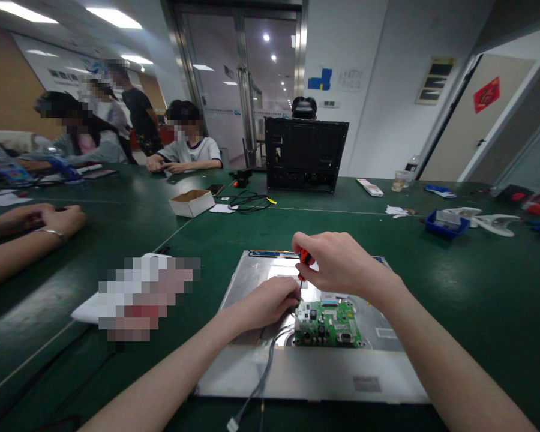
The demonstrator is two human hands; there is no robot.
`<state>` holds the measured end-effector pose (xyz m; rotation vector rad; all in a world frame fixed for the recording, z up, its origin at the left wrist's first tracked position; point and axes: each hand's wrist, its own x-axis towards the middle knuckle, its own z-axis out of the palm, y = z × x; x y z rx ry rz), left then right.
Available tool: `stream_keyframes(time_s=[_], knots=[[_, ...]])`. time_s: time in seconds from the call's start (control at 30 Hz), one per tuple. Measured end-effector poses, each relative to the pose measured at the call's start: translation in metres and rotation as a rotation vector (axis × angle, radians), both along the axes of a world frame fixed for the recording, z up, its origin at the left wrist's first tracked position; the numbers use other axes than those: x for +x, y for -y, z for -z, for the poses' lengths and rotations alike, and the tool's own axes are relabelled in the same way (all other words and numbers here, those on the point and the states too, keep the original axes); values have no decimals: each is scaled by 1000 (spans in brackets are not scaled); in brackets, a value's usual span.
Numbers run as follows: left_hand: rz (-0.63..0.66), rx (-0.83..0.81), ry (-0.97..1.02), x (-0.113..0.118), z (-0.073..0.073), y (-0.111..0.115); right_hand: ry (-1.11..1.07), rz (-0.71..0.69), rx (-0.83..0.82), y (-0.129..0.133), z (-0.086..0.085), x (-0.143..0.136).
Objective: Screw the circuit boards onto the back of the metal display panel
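My right hand (337,261) is closed round the red and black handle of a screwdriver (304,258), whose thin shaft points down. The shaft meets the upper left corner of a green circuit board (328,324). Beside that corner my left hand (276,299) has its fingers drawn together near the screwdriver's tip; whatever they pinch is hidden. Under the board lies a flat silver metal panel (315,375), like the back of a display. Grey cables (270,363) run from the board's left side over the panel's front edge and end in a white connector (233,425).
Across the green table (468,312) stands a black monitor housing (306,153) with a person behind it. An open cardboard box (191,203) and black cable (252,203) lie left of it. Blue tray (447,223) sits right. Another person's hands (56,221) rest at left.
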<state>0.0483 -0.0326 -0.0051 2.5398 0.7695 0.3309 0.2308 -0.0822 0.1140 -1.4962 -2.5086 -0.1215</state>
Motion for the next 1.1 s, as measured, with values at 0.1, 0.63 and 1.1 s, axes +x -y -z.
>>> stream_keyframes(time_s=[0.1,0.63,1.1], knots=[[-5,1,13,-1,-1,1,20,5,11,0,1,0],[-37,-50,-17,1,-13,7,68,52,43,-1,2,-1],[-26,11,-20,0,-4,2,22,8,11,0,-1,1]])
